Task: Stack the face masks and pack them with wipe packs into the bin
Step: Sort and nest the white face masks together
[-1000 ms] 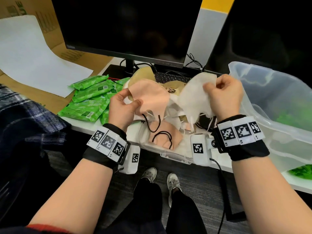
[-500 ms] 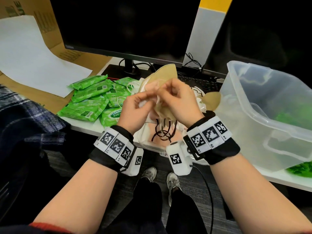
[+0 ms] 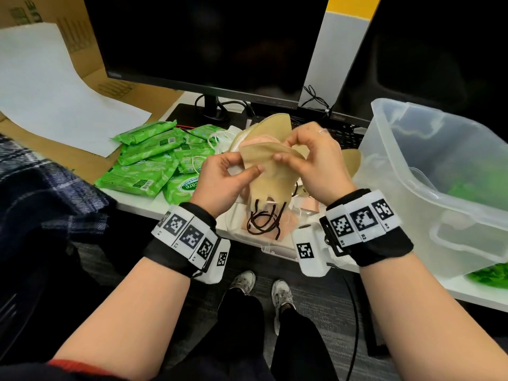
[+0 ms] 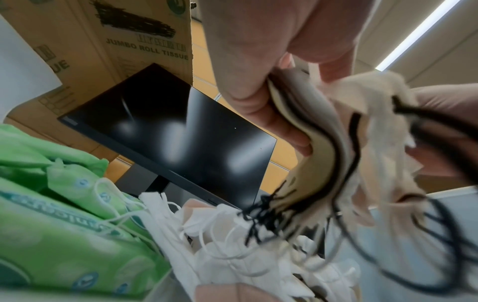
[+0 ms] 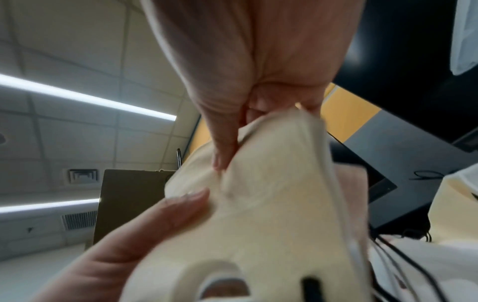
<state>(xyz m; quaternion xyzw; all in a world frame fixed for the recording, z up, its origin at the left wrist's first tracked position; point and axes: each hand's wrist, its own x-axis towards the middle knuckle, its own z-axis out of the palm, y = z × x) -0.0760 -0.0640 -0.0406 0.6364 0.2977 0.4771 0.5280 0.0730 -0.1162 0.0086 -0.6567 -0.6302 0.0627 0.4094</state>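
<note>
Two hands share one bundle: left hand point(image 3: 220, 180) grips the stacked tan and pink face masks point(image 3: 268, 174) from the left, thumb on top; right hand point(image 3: 313, 163) pinches the upper edge. Stack hangs long axis vertical, black ear loops point(image 3: 264, 221) down, above the desk. Clear bin point(image 3: 428, 171) lies just right, nearer the right hand; green wipe packs point(image 3: 148, 166) lie left.

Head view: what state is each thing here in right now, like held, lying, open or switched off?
Stack of face masks: held up, black ear loops dangling.
Left hand: grips the stack.
Right hand: pinches the stack's upper edge.
Wipe packs: lying heaped on the desk.
Bin: open, no lid, something green inside.
Monitor: screen dark.
</note>
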